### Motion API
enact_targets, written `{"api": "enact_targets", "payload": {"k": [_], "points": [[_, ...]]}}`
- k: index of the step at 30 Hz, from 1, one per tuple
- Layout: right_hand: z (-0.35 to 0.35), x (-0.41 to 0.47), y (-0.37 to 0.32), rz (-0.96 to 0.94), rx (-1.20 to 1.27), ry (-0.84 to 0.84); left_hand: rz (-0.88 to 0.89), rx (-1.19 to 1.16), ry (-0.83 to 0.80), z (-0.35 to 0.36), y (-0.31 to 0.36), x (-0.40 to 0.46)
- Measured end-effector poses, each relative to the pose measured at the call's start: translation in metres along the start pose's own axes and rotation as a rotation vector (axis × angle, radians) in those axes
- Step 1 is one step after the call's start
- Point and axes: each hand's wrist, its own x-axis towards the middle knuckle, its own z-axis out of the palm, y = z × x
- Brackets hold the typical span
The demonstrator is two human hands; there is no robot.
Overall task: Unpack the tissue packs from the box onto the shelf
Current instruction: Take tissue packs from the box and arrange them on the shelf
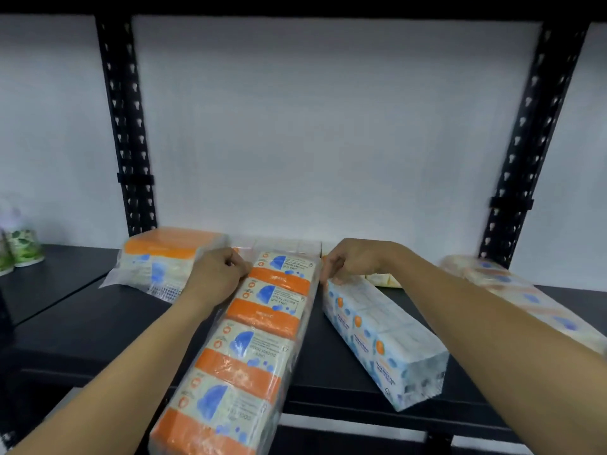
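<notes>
A long orange, white and blue tissue pack lies lengthwise on the black shelf, its near end hanging over the front edge. My left hand grips its far left corner and my right hand pinches its far right corner. A second long pack, white and blue, lies just right of it on its side. A third pack rests flat at the back left, and a fourth pack lies slanted at the right. The box is out of view.
Two black perforated uprights stand against the white wall. Green-patterned cups sit on the shelf at the far left. A small yellowish packet shows behind my right wrist.
</notes>
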Motion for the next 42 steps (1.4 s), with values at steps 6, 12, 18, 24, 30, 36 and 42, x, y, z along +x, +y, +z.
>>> {"api": "enact_targets", "payload": {"k": [6,12,18,24,30,36,42], "points": [[-0.019,-0.015,-0.005,-0.057,0.119,0.234,0.014,-0.042,-0.053,0.000,0.013,0.002],[-0.041,-0.055,-0.050,-0.036,0.315,0.217,0.099,-0.151,-0.228,-0.008,0.055,-0.010],[-0.032,-0.099,-0.074,0.007,0.237,0.062,0.202,-0.147,-0.350,-0.010,0.094,-0.040],[-0.034,-0.131,-0.075,-0.045,0.246,0.310,0.276,-0.212,-0.307,-0.012,0.115,-0.057],[-0.056,-0.174,-0.055,-0.021,0.514,0.575,0.512,-0.226,-0.007,-0.006,0.156,-0.064],[-0.052,-0.207,-0.018,0.063,0.838,0.998,0.587,-0.405,0.077,0.038,0.168,-0.083],[-0.023,-0.218,0.014,0.198,1.153,1.316,0.352,-0.397,0.079,0.124,0.173,-0.091]]}}
